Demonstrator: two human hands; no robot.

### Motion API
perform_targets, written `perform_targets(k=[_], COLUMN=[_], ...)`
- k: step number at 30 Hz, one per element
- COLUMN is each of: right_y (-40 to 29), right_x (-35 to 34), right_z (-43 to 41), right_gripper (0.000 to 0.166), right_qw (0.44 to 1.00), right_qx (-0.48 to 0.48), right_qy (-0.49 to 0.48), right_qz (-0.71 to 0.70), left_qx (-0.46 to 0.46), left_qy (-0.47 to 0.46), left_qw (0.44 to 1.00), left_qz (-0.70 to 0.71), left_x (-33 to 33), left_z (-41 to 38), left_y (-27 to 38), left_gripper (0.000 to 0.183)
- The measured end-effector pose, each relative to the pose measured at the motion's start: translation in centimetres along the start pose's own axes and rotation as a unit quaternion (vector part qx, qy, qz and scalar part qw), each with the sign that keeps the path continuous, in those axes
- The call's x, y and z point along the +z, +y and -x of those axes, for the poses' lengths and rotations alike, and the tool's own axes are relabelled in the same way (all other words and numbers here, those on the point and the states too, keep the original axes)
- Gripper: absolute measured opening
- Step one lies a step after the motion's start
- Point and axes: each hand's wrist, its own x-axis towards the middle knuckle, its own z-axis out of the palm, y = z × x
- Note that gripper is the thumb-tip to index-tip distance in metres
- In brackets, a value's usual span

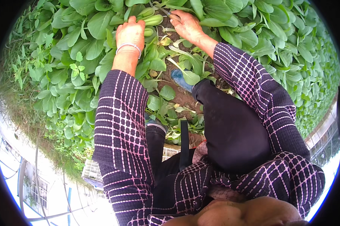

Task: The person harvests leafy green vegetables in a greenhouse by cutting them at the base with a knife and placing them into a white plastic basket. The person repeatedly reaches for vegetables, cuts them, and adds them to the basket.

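Leafy green plants that look like bok choy (100, 24) stand densely at the top of the view. My left hand (131, 34), with a pale bracelet at the wrist, reaches among them, its fingertips partly hidden by leaves. Pale green bok choy stems (153, 20) lie just right of its fingers. My right hand (186, 25) is closed round the wooden handle of a knife (173, 17). The thin metal part of the tool points up and left towards the stems, and its far end is hidden among leaves.
Cut or fallen leaves (188, 76) lie on a strip of bare soil (170, 77) around my blue shoe (181, 80). Dense plants (288, 53) line the right side. A white plastic crate (92, 170) stands at lower left, near grass and a pale edge (10, 127).
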Motion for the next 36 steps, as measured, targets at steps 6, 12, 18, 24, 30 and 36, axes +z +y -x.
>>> perform_targets(k=[6, 12, 18, 24, 30, 36], right_y=[-1.0, 0.6, 0.9, -5.2, -17.8, -28.5], right_x=[-0.6, 1.2, -1.4, -8.2, -11.3, -10.6], right_z=[-1.3, -3.8, 0.4, 8.1, 9.7, 16.2], right_gripper=[0.035, 0.033, 0.045, 0.022, 0.017, 0.05], right_qw=[0.992, 0.979, 0.989, 0.945, 0.864, 0.872], right_qx=[-0.006, -0.05, 0.045, 0.103, 0.122, -0.071], right_qy=[-0.07, -0.101, -0.124, -0.046, -0.142, -0.232], right_qz=[0.1, 0.167, -0.068, -0.308, -0.467, -0.426], left_qx=[-0.021, -0.043, -0.13, -0.255, -0.245, -0.177], left_qy=[0.017, 0.001, 0.111, 0.104, 0.177, 0.21], left_qw=[0.999, 0.996, 0.952, 0.753, 0.682, 0.715], left_qz=[0.046, 0.073, 0.255, 0.598, 0.666, 0.643], left_x=[0.9, 1.1, -1.2, -9.5, -18.0, -22.4], left_z=[1.4, 1.6, 3.9, 11.6, 20.6, 26.3], left_y=[0.0, -0.1, 0.0, -0.2, 2.8, 6.4], left_gripper=[0.029, 0.033, 0.028, 0.027, 0.032, 0.028])
